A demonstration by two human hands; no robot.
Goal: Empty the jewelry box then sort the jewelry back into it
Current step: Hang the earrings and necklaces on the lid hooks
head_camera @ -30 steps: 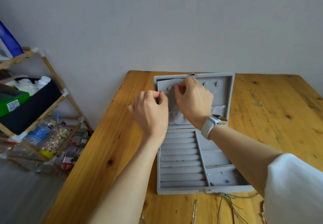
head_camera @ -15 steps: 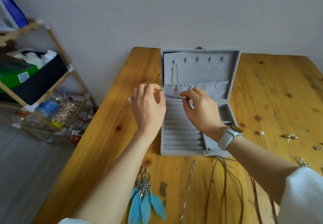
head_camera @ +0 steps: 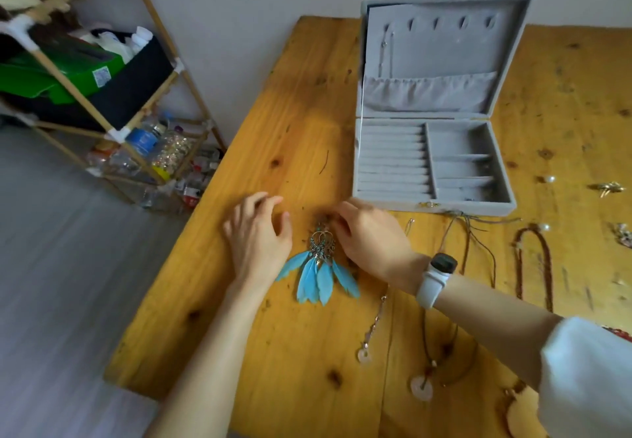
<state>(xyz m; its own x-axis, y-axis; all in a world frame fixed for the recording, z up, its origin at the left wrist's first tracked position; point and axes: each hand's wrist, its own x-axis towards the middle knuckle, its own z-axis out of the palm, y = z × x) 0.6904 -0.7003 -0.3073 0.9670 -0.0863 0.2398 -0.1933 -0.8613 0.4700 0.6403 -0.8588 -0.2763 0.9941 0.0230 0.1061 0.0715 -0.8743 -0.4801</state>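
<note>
The grey velvet jewelry box (head_camera: 502, 203) stands open at the back of the wooden table (head_camera: 290, 130), its lid upright. A thin chain (head_camera: 385, 51) hangs from the leftmost hook in the lid. The ring rolls and side compartments look bare. A pair of blue feather earrings (head_camera: 319, 271) lies flat in front of the box. My right hand (head_camera: 371, 241) has its fingertips curled down at the earrings' hooks; whether they pinch is hidden. My left hand (head_camera: 256, 236) hovers just left of the earrings, fingers loosely bent, holding nothing.
Loose jewelry lies to the right of my hands: a chain with a ring pendant (head_camera: 364, 355), cord necklaces (head_camera: 458, 266), a brown beaded necklace (head_camera: 547, 266), pearls (head_camera: 550, 179) and a gold brooch (head_camera: 608, 188). A bamboo shelf (head_camera: 113, 102) with bottles stands left of the table's edge.
Both hands came down from the box lid and its pocket to the feather earrings on the table. The view tilted downward. The thin chain stays hanging in the lid.
</note>
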